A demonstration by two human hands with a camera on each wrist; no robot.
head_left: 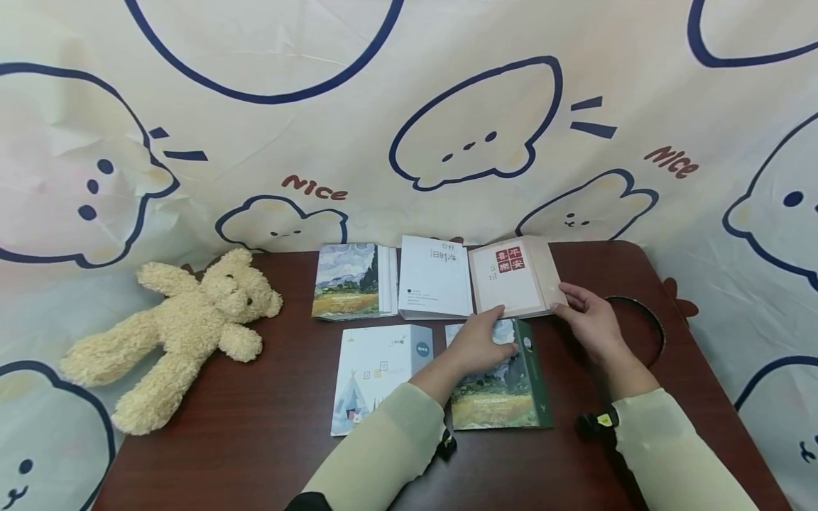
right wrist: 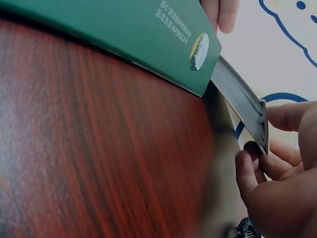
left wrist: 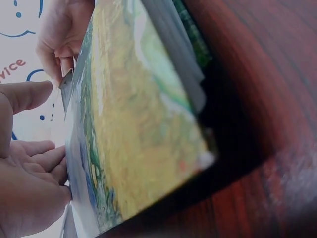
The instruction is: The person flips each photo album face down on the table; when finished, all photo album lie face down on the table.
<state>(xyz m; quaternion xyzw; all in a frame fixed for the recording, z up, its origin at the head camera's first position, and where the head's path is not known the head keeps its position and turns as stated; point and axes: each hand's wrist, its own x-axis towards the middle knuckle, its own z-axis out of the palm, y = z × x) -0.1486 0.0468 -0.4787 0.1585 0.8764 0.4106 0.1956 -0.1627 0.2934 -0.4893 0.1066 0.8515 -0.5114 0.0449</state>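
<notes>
A cream photo album with a red square of characters lies at the right end of the back row. My right hand pinches its right edge near the front corner. In the right wrist view, thumb and fingers are on opposite sides of that album corner. My left hand reaches over the green-spined painted album, its fingertips at the cream album's front left edge. Its thumb stands apart from the fingers in the left wrist view, with the painted cover beside them.
A white album and a landscape-covered album lie to the left in the back row. In front is a white tent-picture album. A teddy bear lies at the left of the brown table; a thin dark band is at the right.
</notes>
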